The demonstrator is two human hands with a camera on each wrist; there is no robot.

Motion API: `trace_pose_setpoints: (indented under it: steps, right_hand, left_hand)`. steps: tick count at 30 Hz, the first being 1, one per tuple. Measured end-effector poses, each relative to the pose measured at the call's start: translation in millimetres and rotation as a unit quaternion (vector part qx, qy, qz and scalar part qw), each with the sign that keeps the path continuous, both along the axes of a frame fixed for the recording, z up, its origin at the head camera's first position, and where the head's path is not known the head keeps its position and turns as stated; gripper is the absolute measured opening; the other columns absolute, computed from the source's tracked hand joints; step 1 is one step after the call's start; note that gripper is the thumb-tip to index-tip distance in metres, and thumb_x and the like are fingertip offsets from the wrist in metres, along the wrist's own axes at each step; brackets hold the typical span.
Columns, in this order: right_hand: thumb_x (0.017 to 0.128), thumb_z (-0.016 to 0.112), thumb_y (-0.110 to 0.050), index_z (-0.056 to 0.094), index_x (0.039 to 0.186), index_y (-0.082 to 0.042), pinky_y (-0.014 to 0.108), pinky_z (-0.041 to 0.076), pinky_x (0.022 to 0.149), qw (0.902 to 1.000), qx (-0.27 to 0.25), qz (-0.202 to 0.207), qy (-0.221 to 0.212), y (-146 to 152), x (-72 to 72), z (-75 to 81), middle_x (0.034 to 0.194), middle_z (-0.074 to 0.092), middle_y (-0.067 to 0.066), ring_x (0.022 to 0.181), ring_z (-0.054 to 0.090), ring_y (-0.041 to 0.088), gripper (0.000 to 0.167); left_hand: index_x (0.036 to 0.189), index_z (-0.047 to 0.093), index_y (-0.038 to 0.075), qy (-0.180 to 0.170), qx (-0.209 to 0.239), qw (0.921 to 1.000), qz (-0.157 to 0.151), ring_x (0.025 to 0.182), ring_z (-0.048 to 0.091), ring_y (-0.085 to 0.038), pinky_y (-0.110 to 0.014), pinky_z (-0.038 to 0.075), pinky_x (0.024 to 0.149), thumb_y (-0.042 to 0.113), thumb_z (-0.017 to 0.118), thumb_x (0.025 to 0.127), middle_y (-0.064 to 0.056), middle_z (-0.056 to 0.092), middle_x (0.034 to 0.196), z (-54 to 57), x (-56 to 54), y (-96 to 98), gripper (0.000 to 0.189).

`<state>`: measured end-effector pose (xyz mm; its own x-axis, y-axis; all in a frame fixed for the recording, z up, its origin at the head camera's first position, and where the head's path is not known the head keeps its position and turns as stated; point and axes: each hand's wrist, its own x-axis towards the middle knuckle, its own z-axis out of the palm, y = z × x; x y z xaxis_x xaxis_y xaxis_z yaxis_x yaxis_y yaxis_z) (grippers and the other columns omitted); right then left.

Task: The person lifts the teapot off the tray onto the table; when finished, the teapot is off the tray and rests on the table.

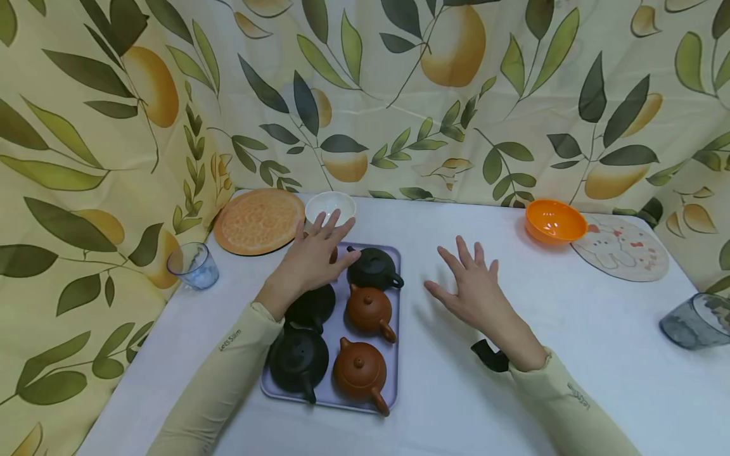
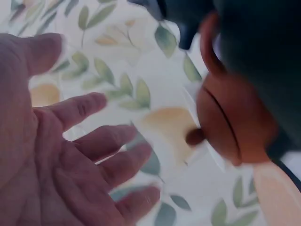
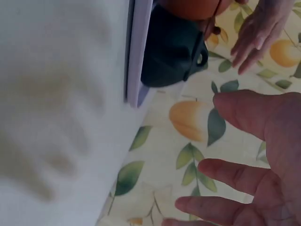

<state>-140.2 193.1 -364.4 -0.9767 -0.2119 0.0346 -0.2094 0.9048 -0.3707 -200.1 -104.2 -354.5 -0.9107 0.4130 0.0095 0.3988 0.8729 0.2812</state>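
Currently | my left hand [image 1: 312, 254], left of the frame's centre, fingers spread wide over the upper end of the lavender tray [image 1: 339, 316] | my right hand [image 1: 474, 288], right of centre, fingers wide above the white table [image 1: 456, 399] | tray at lower centre, bearing black teapots [image 1: 299, 361] and brown teapots [image 1: 360, 370] | orange bowl [image 1: 554, 221] at right.

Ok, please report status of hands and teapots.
Left hand open near tray; right hand open, right of tray; both empty. Teapots on tray. Left hand partly hides some in head view.
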Motion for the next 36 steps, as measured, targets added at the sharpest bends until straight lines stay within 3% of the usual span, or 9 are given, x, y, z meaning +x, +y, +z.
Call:
trace_pose_setpoints:
  steps: [3, 6, 9, 14, 17, 21, 25, 30, 36]
  right_hand:
    - [0.092, 0.066, -0.030, 0.049, 0.139, 0.002, 0.070, 0.028, 0.106, 0.9994, -0.023, 0.020, 0.016, -10.2, -3.4, -6.1, 0.147, 0.039, 0.033, 0.134, 0.036, 0.054, 0.060]
    - [0.092, 0.066, -0.024, 0.055, 0.132, 0.005, 0.059, 0.043, 0.101, 0.9985, -0.033, 0.038, 0.021, -18.5, -6.7, -12.8, 0.135, 0.054, 0.029, 0.123, 0.054, 0.046, 0.050]
    - [0.093, 0.065, -0.020, 0.058, 0.127, 0.005, 0.054, 0.050, 0.094, 0.9973, -0.035, 0.059, 0.025, -24.2, -10.5, -19.5, 0.125, 0.063, 0.025, 0.112, 0.062, 0.041, 0.043]
    - [0.093, 0.065, -0.017, 0.061, 0.124, 0.005, 0.050, 0.054, 0.087, 0.9952, -0.048, 0.081, 0.027, -32.4, -17.7, -26.8, 0.119, 0.066, 0.023, 0.104, 0.066, 0.038, 0.038]
    - [0.092, 0.066, -0.014, 0.063, 0.119, 0.005, 0.046, 0.056, 0.080, 0.9931, -0.066, 0.093, 0.025, -37.0, -22.2, -29.7, 0.114, 0.069, 0.021, 0.096, 0.068, 0.034, 0.033]
    - [0.091, 0.067, -0.009, 0.066, 0.110, 0.004, 0.038, 0.057, 0.070, 0.9910, -0.088, 0.099, 0.018, -44.0, -26.2, -33.5, 0.101, 0.072, 0.017, 0.084, 0.070, 0.026, 0.023]
    - [0.090, 0.068, -0.010, 0.067, 0.105, 0.003, 0.032, 0.055, 0.064, 0.9906, -0.108, 0.082, 0.016, -49.6, -26.7, -37.9, 0.093, 0.073, 0.014, 0.077, 0.068, 0.022, 0.019]
    - [0.092, 0.067, -0.011, 0.067, 0.106, 0.002, 0.027, 0.049, 0.059, 0.9855, -0.160, 0.057, -0.003, -52.9, -28.0, -42.0, 0.097, 0.073, 0.014, 0.072, 0.067, 0.018, 0.020]
    - [0.094, 0.064, -0.011, 0.067, 0.110, 0.002, 0.026, 0.046, 0.061, 0.9810, -0.194, -0.002, -0.014, -55.9, -33.5, -46.6, 0.098, 0.072, 0.015, 0.072, 0.067, 0.018, 0.021]
  left_hand:
    - [0.152, 0.035, 0.016, -0.008, 0.035, 0.9994, 0.001, 0.143, 0.035, -0.033, -0.055, 0.021, 0.118, 0.045, 0.048, 0.100, -0.015, 0.034, 0.156, 0.0, -4.5, -15.1, 0.061]
    - [0.144, 0.046, 0.007, -0.012, 0.071, 0.9973, 0.011, 0.118, 0.059, -0.032, -0.050, 0.046, 0.102, 0.033, 0.052, 0.101, -0.018, 0.057, 0.137, -4.9, -9.3, -34.4, 0.050]
    - [0.137, 0.053, 0.004, -0.010, 0.084, 0.9959, 0.030, 0.101, 0.065, -0.031, -0.048, 0.054, 0.089, 0.025, 0.051, 0.102, -0.017, 0.066, 0.122, -13.2, -13.7, -53.6, 0.040]
    - [0.126, 0.058, -0.004, -0.011, 0.087, 0.9956, 0.031, 0.111, 0.062, -0.038, -0.052, 0.050, 0.095, 0.012, 0.051, 0.100, -0.023, 0.065, 0.121, -26.1, -22.6, -76.6, 0.032]
    - [0.130, 0.055, -0.007, -0.065, 0.082, 0.9945, 0.002, 0.118, 0.058, -0.040, -0.053, 0.046, 0.101, 0.010, 0.052, 0.099, -0.026, 0.062, 0.126, -32.1, -26.8, -84.8, 0.035]
    - [0.143, 0.043, -0.005, -0.161, 0.062, 0.9840, -0.047, 0.134, 0.044, -0.041, -0.054, 0.034, 0.111, 0.015, 0.057, 0.097, -0.026, 0.048, 0.143, -39.7, -28.4, -93.7, 0.052]
    - [0.152, 0.028, 0.000, -0.209, 0.044, 0.9745, -0.071, 0.142, 0.032, -0.039, -0.053, 0.025, 0.116, 0.020, 0.061, 0.097, -0.023, 0.033, 0.154, -45.9, -28.3, -100.5, 0.067]
    - [0.156, 0.018, 0.005, -0.247, 0.036, 0.9662, -0.062, 0.146, 0.023, -0.039, -0.053, 0.020, 0.118, 0.022, 0.060, 0.098, -0.023, 0.022, 0.158, -47.0, -26.7, -107.4, 0.073]
    - [0.157, 0.016, 0.010, -0.271, 0.050, 0.9600, -0.048, 0.147, 0.018, -0.039, -0.053, 0.017, 0.119, 0.020, 0.059, 0.098, -0.023, 0.017, 0.160, -48.3, -27.6, -110.9, 0.073]
